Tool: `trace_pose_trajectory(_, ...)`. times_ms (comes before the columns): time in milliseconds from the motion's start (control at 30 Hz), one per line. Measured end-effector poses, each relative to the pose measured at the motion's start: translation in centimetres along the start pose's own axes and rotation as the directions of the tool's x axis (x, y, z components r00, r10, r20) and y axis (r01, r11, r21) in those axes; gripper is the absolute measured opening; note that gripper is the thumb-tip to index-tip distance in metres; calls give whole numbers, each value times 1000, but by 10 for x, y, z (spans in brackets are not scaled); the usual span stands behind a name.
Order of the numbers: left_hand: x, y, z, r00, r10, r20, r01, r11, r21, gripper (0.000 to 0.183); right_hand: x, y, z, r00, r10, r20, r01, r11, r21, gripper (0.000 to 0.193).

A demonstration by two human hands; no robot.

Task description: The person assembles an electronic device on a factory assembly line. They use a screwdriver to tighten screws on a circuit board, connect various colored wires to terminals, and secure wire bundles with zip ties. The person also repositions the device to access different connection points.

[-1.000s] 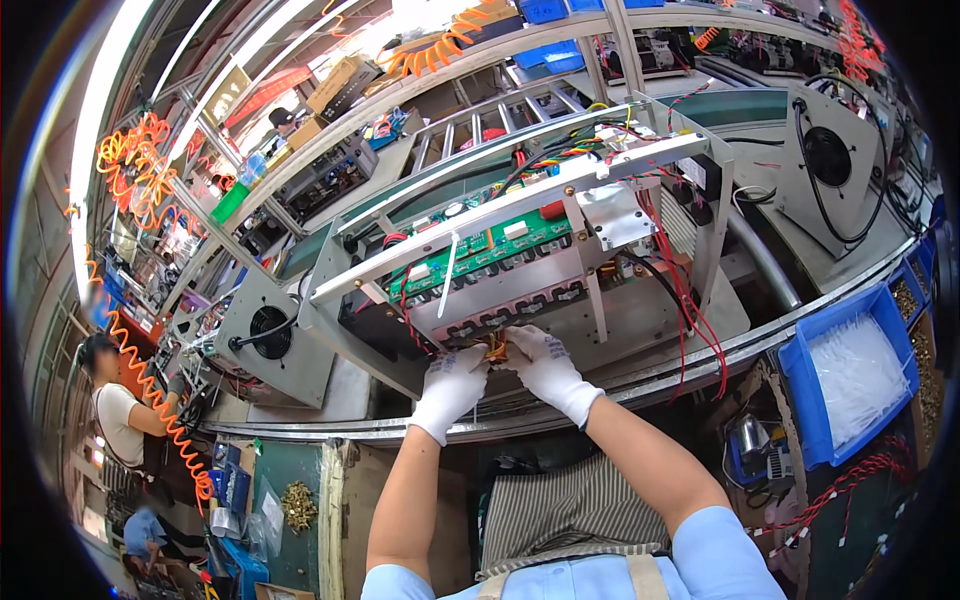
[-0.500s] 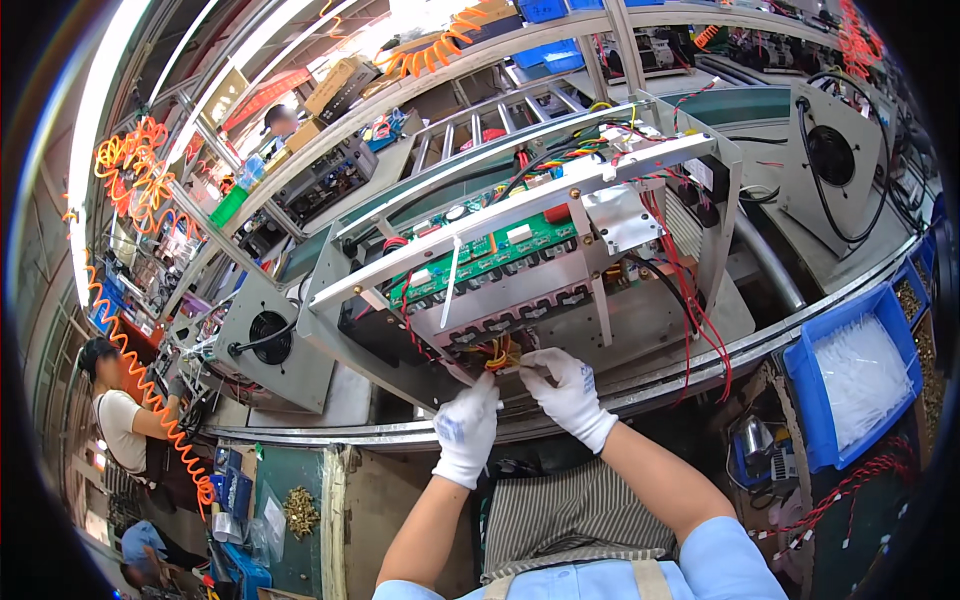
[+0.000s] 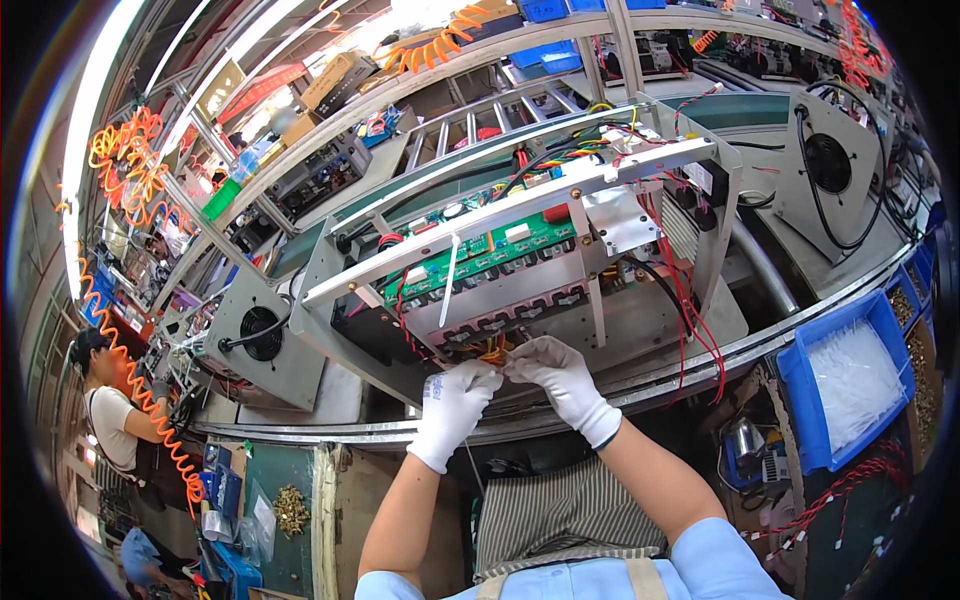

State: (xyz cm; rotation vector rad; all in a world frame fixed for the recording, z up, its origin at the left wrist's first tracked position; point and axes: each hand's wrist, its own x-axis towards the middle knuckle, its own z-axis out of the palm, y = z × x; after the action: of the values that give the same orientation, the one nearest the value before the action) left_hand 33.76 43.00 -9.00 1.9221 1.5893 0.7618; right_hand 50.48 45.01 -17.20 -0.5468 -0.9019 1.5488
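Both gloved hands, left hand (image 3: 452, 400) and right hand (image 3: 560, 378), have risen slightly; fingers are now pinching the orange wire bundle (image 3: 492, 352) beneath the open chassis (image 3: 520, 270).

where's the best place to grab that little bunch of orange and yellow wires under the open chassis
Probably on the short free stretch of the orange and yellow wires, just below the metal chassis edge, coming from the near, lower side. That side is open; above, the green circuit board and frame crowd it. The gloved left hand and right hand both pinch there, fingertips facing.
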Motion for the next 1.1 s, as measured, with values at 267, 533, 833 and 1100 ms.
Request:
trace_pose_trajectory(267,0,0,-6,997,60,45,-63,996,71,21,2,-6,4,999,36,5,-35,988,-154,18)
trace_pose_trajectory(533,0,2,-7,995,96,41,-101,985,142,20,4,-6,3,1000,6,12,-3,978,-209,17)
trace_pose_trajectory(833,5,-10,-2,983,184,23,-186,976,116,21,0,-17,9,995,90,34,-71,925,-374,16)
trace_pose_trajectory(1100,2,-10,5,980,105,-170,-89,991,101,24,-11,-15,18,876,-439,203,454,602,-657,12)
